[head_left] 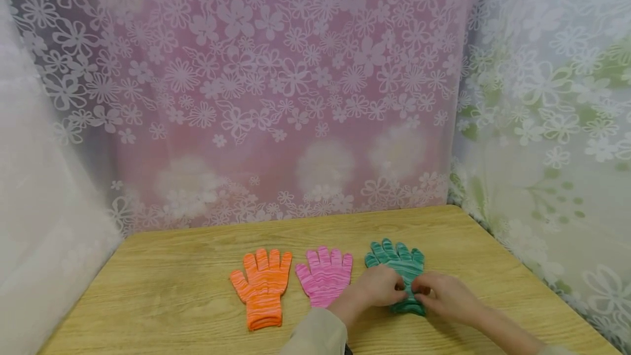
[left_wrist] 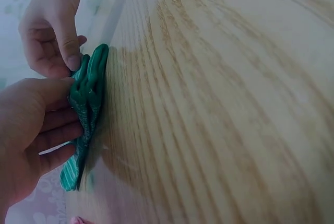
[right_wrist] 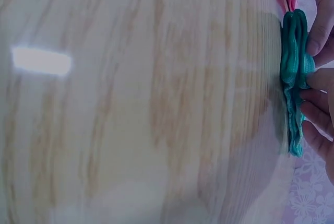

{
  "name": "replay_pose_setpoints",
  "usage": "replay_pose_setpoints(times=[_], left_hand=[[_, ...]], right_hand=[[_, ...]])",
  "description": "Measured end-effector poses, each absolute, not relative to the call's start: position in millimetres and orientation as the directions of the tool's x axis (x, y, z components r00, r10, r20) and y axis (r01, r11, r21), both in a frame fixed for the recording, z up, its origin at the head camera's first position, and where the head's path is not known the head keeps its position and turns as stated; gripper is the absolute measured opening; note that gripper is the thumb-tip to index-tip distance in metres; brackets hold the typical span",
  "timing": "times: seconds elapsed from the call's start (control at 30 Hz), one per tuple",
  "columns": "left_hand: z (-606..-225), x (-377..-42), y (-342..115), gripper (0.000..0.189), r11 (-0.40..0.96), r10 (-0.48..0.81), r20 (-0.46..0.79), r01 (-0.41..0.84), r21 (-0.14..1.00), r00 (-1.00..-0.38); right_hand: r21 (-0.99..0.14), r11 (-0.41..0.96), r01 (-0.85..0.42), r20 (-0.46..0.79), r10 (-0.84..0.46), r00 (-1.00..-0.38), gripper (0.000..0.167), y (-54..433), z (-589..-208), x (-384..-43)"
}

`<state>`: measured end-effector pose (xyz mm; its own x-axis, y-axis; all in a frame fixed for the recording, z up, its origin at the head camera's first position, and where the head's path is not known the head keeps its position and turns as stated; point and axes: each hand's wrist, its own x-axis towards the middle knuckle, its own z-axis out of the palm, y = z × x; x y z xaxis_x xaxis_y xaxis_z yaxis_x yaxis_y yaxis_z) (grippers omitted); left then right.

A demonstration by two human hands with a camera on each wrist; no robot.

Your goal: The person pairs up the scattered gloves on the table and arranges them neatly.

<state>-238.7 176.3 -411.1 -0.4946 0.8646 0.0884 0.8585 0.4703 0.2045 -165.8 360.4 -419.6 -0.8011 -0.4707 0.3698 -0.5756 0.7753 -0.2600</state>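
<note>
A green striped knit glove [head_left: 405, 273] lies on the wooden table, fingers pointing away from me and its cuff toward me. My left hand [head_left: 379, 285] is at its left side, partly covering it, with thumb and fingertips pinching the fabric near the cuff. From the right, my right hand [head_left: 449, 296] pinches the opposite edge with curled fingers. Seen from the side in the left wrist view, the green glove [left_wrist: 86, 96] has thick folded layers at the cuff end, between the two hands. A pink knit glove [head_left: 325, 275] lies to the left, its cuff hidden behind my left forearm.
An orange knit glove [head_left: 266, 284] lies flat, leftmost in the row. The wood-grain table [head_left: 172, 278] has a back edge against a pink flowered curtain [head_left: 276, 97]. Pale flowered sheeting [head_left: 552, 141] hangs along the right side, and a whitish sheet [head_left: 44, 207] along the left.
</note>
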Motion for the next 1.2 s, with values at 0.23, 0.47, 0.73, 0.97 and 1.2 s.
replay_pose_setpoints(times=[0.23,0.47,0.73,0.97,1.2], left_hand=[[-411,-240,176,0.021,0.469,0.873,0.054,0.865,0.177,-0.485],[-412,-236,176,0.017,0.462,0.882,0.043,0.88,0.115,-0.469],[-415,-233,176,0.022,0.424,0.903,0.073,0.906,0.013,-0.424],[-408,-226,166,0.02,0.268,0.958,0.152,0.945,-0.185,-0.242],[-404,-221,161,0.015,0.193,0.981,0.085,0.928,-0.318,-0.175]], right_hand=[[-0.326,0.788,-0.523,0.327,-0.425,-0.844,0.019,357,-417,-164],[-0.532,0.735,-0.42,0.191,-0.379,-0.906,0.013,355,-417,-163],[-0.321,0.757,-0.569,0.278,-0.499,-0.821,0.012,357,-425,-164],[-0.051,0.703,-0.71,0.424,-0.628,-0.652,0.017,359,-428,-167],[-0.171,0.733,-0.659,0.304,-0.597,-0.743,0.014,359,-417,-171]])
